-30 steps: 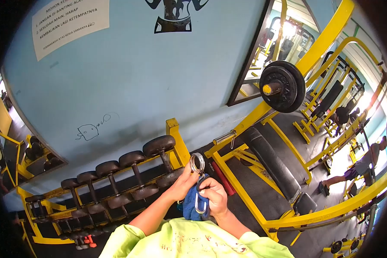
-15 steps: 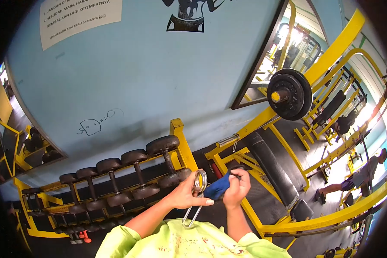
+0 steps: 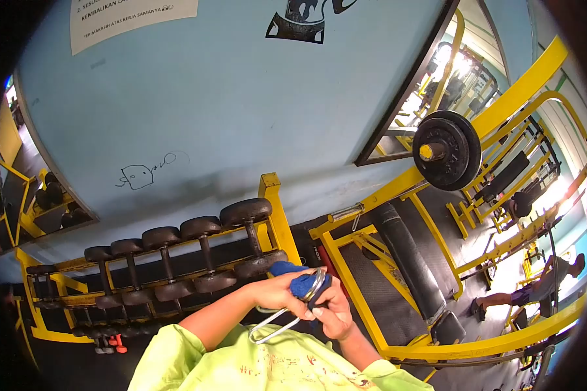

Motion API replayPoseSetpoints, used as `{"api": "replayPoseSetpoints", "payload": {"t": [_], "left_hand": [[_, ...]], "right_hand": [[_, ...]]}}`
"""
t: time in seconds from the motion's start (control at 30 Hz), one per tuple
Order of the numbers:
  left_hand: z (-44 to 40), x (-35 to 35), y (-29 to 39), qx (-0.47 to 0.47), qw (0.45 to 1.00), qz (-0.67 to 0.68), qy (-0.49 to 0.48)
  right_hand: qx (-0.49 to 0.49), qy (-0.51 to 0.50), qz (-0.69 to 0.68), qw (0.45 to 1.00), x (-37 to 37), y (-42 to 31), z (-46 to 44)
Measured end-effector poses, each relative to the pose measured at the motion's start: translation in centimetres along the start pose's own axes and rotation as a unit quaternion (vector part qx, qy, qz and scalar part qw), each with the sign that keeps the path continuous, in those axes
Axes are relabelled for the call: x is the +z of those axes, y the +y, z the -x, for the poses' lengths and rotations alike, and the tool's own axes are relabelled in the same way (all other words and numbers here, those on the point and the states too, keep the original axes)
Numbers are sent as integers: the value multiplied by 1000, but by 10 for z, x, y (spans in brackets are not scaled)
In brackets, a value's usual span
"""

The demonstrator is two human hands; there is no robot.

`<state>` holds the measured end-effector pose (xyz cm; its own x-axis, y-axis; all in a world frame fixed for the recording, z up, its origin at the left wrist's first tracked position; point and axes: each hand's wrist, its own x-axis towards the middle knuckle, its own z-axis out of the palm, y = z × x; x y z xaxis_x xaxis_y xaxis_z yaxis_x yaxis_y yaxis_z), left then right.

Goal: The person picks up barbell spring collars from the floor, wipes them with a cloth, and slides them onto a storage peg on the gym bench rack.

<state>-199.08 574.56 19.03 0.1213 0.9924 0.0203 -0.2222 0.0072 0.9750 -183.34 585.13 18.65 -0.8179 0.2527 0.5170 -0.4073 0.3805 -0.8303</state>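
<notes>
A metal spring collar [image 3: 319, 281] for a barbell is between my two hands in front of my chest, its coil upward and its long wire handles pointing down toward my shirt. My left hand [image 3: 282, 293] is closed around the collar. A blue cloth [image 3: 301, 285] is pressed against the coil, part of it sticking out above my left fingers. My right hand [image 3: 333, 310] is closed at the coil's right side, gripping the cloth there. Its fingers are partly hidden behind the coil.
A yellow rack [image 3: 269, 186] of black dumbbells [image 3: 205, 244] stands at left against the blue wall. A padded black bench [image 3: 407, 260] is at right, below a weight plate [image 3: 445, 150] on a bar. A person [image 3: 548, 283] is at far right.
My hands have come together. The right hand moved left with the cloth onto the coil, and the collar's handles swung toward the left. The view shifted slightly.
</notes>
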Motion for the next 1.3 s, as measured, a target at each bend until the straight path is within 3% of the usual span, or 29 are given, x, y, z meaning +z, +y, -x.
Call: {"api": "replayPoseSetpoints", "payload": {"t": [0.03, 0.1, 0.17, 0.23, 0.3, 0.33, 0.37, 0.43, 0.5, 0.57, 0.63, 0.7, 0.73, 0.77, 0.83, 0.9, 0.93, 1.03, 1.1, 1.17, 1.2, 1.23, 1.3], "left_hand": [[0, 1, -7, -65, 989, 131, -26], [7, 3, -5, -121, 965, 233, -20], [8, 3, -28, -105, 921, 372, -44], [8, 7, -17, -114, 933, 342, -6], [8, 2, -5, -131, 944, 303, 5], [6, -2, 4, -167, 963, 212, -30], [4, -7, 5, -206, 965, 152, -51], [7, -2, 2, -124, 979, 149, -57], [7, 0, -14, -118, 990, 61, -45], [8, 3, -17, -151, 970, 190, 3], [10, 4, -15, -112, 961, 244, 62], [6, 1, -29, -53, 950, 304, 50], [4, 3, -22, -53, 950, 304, 49], [1, 5, -9, -59, 968, 240, 45], [0, 6, 1, -71, 982, 171, 40], [3, 5, 3, -138, 964, 211, 90], [4, 4, 11, -159, 962, 211, 69], [0, 7, -10, -140, 985, 101, 4], [2, 7, 0, -125, 982, 141, -11], [7, 9, 13, -124, 976, 172, -51], [6, 9, 14, -105, 970, 217, -36], [7, 6, 16, -149, 956, 253, -1], [7, -1, -3, -72, 954, 284, 63]], "right_hand": [[0, 0, 1, 1000, -9, -1, -2], [-94, -107, 226, 964, -21, -1, -6], [-150, -37, 410, 899, -25, 0, -14], [-152, -20, 440, 885, -24, 3, -18], [-79, 26, 235, 968, -10, 23, -2], [-34, 25, 111, 993, 1, 13, -1], [-19, 36, 79, 996, 9, 4, -1], [-63, 9, 63, 996, 8, -5, -2], [-64, -55, 117, 990, -6, 8, 5], [-73, -84, 225, 968, -25, 12, 0], [-80, 14, 233, 969, -41, 28, 1], [66, 194, -21, 979, -45, 36, 10], [71, 220, -90, 969, -39, 24, 6], [72, 221, -91, 968, -32, 10, -2], [-42, -1, 109, 993, -20, -10, -23], [-170, -69, 333, 925, -14, -7, -30], [-188, -64, 370, 908, -20, 1, -33], [-81, -51, 261, 961, -33, 21, -37], [-77, 9, 193, 978, -21, 14, -23], [-188, 48, 252, 948, -16, 10, -20], [-222, 16, 261, 940, -18, 8, -17], [-224, 7, 259, 940, -16, 1, -13], [-272, -72, 263, 923, -12, -7, -14]]}}
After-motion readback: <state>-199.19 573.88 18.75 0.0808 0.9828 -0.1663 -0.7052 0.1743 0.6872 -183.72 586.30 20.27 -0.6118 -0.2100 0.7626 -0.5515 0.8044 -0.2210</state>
